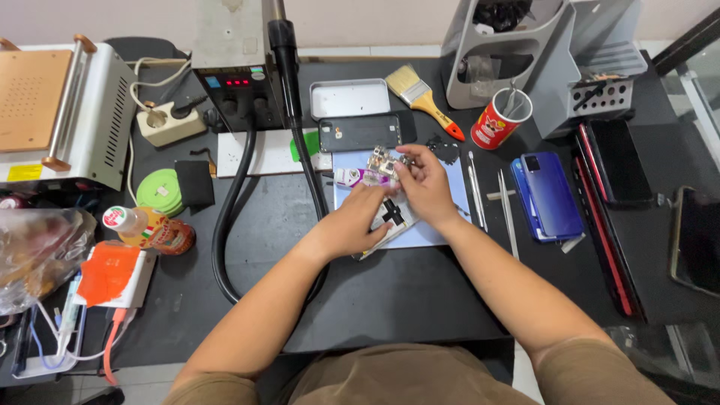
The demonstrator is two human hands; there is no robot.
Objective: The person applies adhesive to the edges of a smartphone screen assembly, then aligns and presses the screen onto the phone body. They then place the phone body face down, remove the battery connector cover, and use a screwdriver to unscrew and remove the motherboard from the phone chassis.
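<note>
Pale blue mat (439, 232) is spread on the black surface (375, 300), and an opened phone (390, 217) is pressed onto it by the left hand (352, 225), fingers flat. A small circuit board (381, 163) is pinched above it in the fingers of the right hand (425, 187). Tweezers (508, 214) and a blue phone (551, 195) are laid just beside.

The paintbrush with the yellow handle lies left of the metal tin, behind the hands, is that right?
Not quite. In the head view the paintbrush lies right of the metal tin, not left. It does have a yellow handle and sits behind the hands.
</note>
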